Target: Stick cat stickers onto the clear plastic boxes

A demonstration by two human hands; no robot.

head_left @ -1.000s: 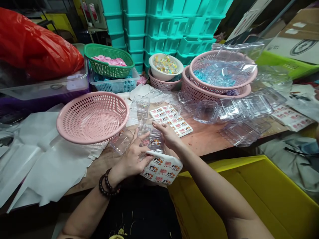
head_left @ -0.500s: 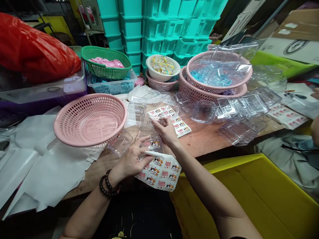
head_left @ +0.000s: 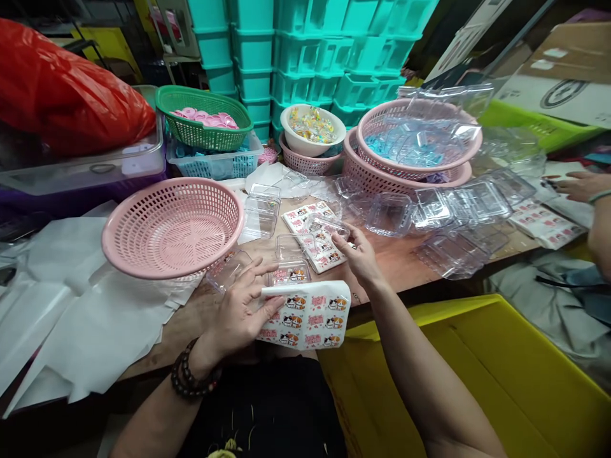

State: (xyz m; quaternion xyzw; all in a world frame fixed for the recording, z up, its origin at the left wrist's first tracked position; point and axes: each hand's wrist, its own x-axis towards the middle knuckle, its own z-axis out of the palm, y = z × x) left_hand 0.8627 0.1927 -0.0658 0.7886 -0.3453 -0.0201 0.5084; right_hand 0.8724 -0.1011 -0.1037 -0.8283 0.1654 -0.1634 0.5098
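- Left hand (head_left: 244,306): thumb and fingers clamp the sticker sheet (head_left: 310,318), reaching out toward three o'clock, long axis nine-to-three!
- Right hand (head_left: 360,257): fingertips pinch a clear plastic piece (head_left: 325,225) at ten o'clock (glare blurs its edges).
- And the stickered case (head_left: 290,273)? Two o'clock from the left hand, the nearer one.

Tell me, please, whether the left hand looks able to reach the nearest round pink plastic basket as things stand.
Probably yes: the basket stands close by the left hand, with just a clear plastic case partly between, though that hand holds a white printed sticker sheet.
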